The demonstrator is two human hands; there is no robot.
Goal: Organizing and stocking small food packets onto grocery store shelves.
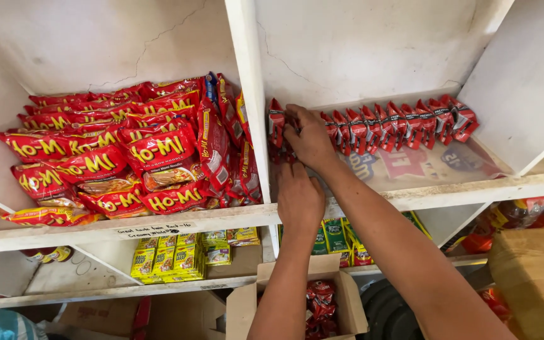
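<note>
Red sachets (398, 126) line the shelf's (461, 189) back edge; right hand (310, 140) clenched on one at the left corner, left hand (299, 200) released. Next placement needs upright alignment.

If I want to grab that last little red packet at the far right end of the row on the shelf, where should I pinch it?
Pinch the top edge of the end red packet, coming from the front and a bit from the right. It stands upright against the back wall, with a neighbour packet pressed on its left, so only the top and right side look free. The shelf board in front is bare.
</note>
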